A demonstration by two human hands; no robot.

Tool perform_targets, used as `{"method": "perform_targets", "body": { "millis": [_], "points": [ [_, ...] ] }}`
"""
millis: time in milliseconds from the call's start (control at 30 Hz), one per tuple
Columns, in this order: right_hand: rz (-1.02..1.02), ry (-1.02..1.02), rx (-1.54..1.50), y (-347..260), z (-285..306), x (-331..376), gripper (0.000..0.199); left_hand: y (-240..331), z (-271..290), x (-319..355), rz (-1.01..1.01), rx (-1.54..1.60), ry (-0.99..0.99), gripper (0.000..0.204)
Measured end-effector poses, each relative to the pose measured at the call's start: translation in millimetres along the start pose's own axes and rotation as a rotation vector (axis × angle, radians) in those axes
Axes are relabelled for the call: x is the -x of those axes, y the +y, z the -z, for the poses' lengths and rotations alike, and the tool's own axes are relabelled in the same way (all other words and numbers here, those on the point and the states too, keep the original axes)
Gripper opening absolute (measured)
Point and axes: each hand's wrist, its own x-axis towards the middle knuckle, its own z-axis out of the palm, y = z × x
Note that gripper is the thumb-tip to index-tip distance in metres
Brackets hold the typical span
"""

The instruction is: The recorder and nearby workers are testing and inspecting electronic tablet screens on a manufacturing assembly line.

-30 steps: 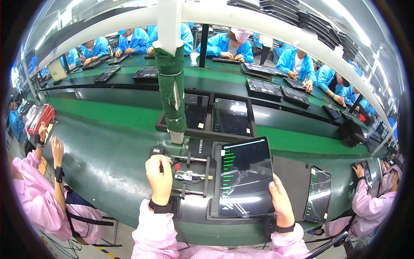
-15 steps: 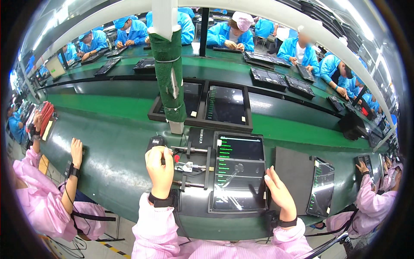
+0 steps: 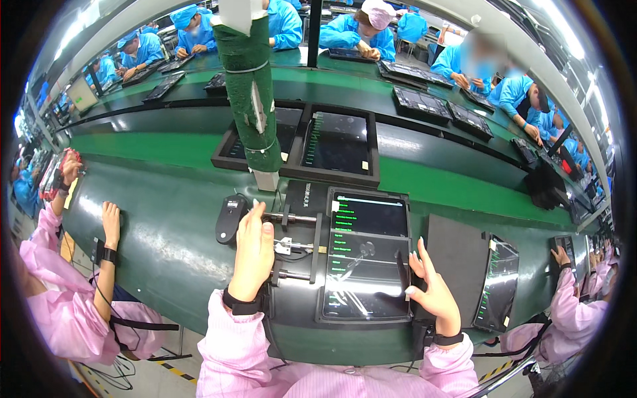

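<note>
Flanking a tablet (image 3: 365,268) in a holder (image 3: 322,310): left hand (image 3: 253,255) uncurled, right hand (image 3: 434,288) with fingers apart. Beyond, a tray (image 3: 373,151) holds two tablets (image 3: 335,144).

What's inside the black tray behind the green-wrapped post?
The black tray holds a right tablet in full view and a left tablet, partly covered by the green-wrapped post.

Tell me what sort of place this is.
Probably an electronics factory's assembly or testing line: a flat, black rectangular tablet, a long, glossy green workbench, and workers in blue smocks bent over flat dark devices.
</note>
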Motion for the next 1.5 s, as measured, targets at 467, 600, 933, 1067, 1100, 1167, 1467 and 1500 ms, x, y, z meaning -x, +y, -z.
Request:
{"method": "perform_targets", "body": {
  "millis": [467,600,933,1067,1100,1167,1467,1500],
  "points": [
    [0.059,-0.212,0.341,-6.8,-10.6,5.5,0.138,15.0,-8.8,-3.8,-0.129,-0.383,-0.469,0.054],
    [0.037,-0.162,0.324,-8.4,-15.4,5.1,0.132,7.1,-5.0,-1.9,-0.118,-0.249,-0.314,0.045],
    [-0.062,0.142,0.044,-8.8,-25.0,4.5,0.081,-44.1,16.7,-8.6,0.475,-0.676,0.169,0.054],
    [-0.026,0.167,0.100,-11.2,-25.6,4.0,0.075,-58.0,23.0,-6.2,0.459,-0.485,0.068,0.068],
    [-0.026,0.166,0.094,-11.5,-25.5,3.9,0.074,-59.4,23.2,-5.3,0.381,-0.486,0.057,0.066],
    [-0.027,0.172,0.097,-11.4,-25.5,4.2,0.073,-62.7,24.3,-6.9,0.296,-0.477,0.007,0.062],
    [-0.021,0.176,0.110,-5.4,-25.1,4.4,0.071,-72.7,19.5,-6.5,0.188,-0.524,-0.006,0.058],
    [-0.024,0.176,0.104,-5.3,-25.0,4.1,0.071,-73.2,20.5,-6.3,0.170,-0.569,-0.051,0.058]
  ]
}}
